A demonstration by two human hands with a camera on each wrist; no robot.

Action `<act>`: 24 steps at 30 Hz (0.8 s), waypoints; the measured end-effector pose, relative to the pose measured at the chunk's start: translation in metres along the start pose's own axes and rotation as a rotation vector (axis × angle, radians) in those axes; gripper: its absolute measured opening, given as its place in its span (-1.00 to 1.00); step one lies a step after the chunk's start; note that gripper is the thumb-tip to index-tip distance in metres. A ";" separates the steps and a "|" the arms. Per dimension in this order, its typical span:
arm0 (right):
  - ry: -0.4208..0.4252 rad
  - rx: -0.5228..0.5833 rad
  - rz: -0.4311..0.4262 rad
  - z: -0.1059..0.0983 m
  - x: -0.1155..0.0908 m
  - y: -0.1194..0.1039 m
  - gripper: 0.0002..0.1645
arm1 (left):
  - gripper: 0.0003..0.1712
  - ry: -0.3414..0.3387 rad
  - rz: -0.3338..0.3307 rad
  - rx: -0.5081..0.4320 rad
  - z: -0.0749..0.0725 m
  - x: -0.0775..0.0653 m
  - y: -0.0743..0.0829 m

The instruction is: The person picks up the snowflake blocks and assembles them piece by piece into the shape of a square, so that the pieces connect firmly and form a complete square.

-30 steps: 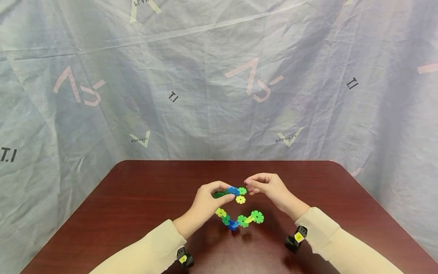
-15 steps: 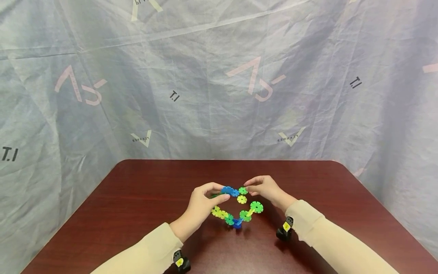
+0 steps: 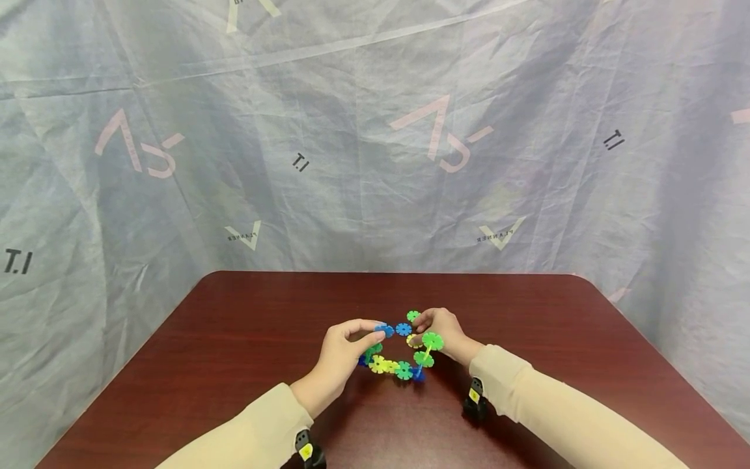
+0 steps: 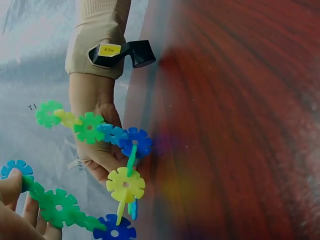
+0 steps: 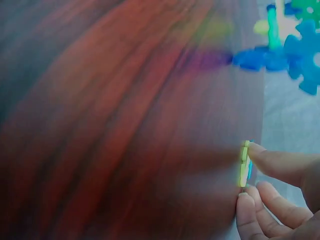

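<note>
My left hand (image 3: 346,348) pinches a blue notched plastic disc (image 3: 385,331) between thumb and forefinger. It is the end of a chain of interlocking snowflake discs, blue, green and yellow, which hangs in a curve over the table; a light green disc (image 3: 432,341) at its other end overlaps my right hand (image 3: 441,331). That hand is low at the table, thumb tip at a loose yellow disc (image 4: 126,185) of the chain's kind seen edge-on in the right wrist view, forefinger beside a loose green disc (image 3: 413,316). Its thumb and fingers stand apart.
A loose blue disc (image 3: 403,329) lies between the two hands. The dark red table (image 3: 281,299) has rounded far corners, and a grey printed cloth (image 3: 351,163) hangs behind it. Each sleeve carries a black wrist camera (image 3: 473,398).
My right hand has come down and left to the loose discs. The green one has shifted slightly away from me. My left hand has drawn a little left, and the chain has swung round.
</note>
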State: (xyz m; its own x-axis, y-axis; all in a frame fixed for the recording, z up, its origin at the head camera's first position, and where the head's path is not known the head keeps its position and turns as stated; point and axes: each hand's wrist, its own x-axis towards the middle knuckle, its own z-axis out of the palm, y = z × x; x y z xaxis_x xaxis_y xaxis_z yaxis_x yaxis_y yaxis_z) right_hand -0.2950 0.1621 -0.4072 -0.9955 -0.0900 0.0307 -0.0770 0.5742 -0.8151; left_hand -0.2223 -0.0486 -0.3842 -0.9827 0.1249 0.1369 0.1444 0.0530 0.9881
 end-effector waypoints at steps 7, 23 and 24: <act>-0.024 -0.043 -0.005 0.003 0.001 -0.001 -0.77 | -0.72 0.046 -0.001 0.028 -0.004 0.000 -0.007; -0.116 0.070 0.127 -0.010 0.005 -0.001 -0.92 | -0.71 0.067 0.005 0.045 -0.010 -0.001 -0.008; -0.134 0.102 0.129 -0.012 0.005 -0.003 -0.89 | -0.72 0.069 0.006 0.043 -0.010 -0.001 -0.008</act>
State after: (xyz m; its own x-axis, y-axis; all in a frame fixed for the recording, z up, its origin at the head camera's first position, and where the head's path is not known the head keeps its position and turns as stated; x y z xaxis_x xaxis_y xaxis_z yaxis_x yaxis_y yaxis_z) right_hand -0.3002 0.1693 -0.3977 -0.9799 -0.1323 -0.1492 0.0633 0.5029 -0.8620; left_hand -0.2235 -0.0595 -0.3912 -0.9872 0.0571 0.1488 0.1537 0.0954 0.9835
